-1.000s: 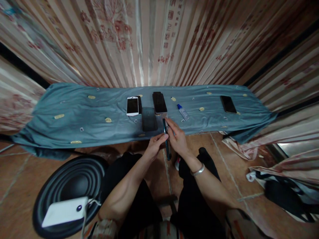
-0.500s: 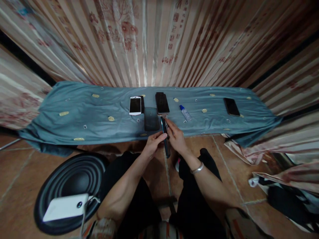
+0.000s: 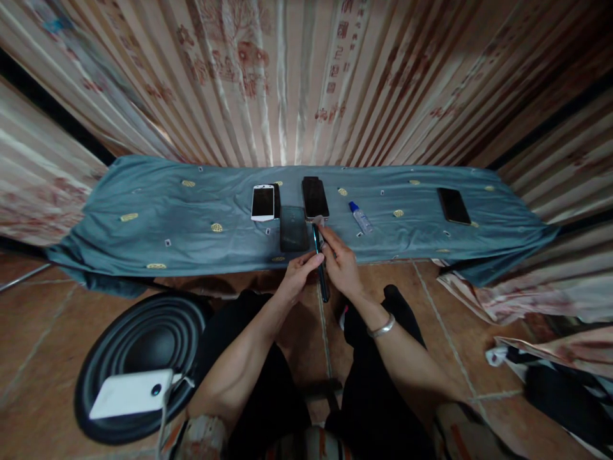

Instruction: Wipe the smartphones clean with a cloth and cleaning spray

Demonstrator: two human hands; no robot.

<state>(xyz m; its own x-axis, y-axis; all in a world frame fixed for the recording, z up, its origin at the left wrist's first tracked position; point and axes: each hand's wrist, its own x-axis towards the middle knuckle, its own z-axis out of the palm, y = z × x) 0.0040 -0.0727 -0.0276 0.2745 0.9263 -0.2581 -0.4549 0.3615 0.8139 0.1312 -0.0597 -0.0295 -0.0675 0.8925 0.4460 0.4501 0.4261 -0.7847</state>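
My left hand [image 3: 297, 276] and my right hand [image 3: 341, 263] both grip a dark phone [image 3: 320, 263] held on edge over the near edge of the teal cloth [image 3: 191, 217]. The right fingers also press a small pale cloth [image 3: 318, 220] against the phone's far end. Just beyond the hands lie a dark phone case [image 3: 293, 228], a black phone [image 3: 315, 199] and a white phone [image 3: 263, 202] on top of another dark one.
A small clear bottle with a blue cap [image 3: 361, 217] lies right of the hands. Another black phone [image 3: 453, 206] lies far right on the cloth. A round black speaker-like disc [image 3: 143, 358] with a white box [image 3: 131, 394] sits on the tiled floor at left. Patterned curtains hang behind.
The head view has shifted slightly. My hands keep hold of the edge-on phone, and the right fingers have slid a little along its far end.
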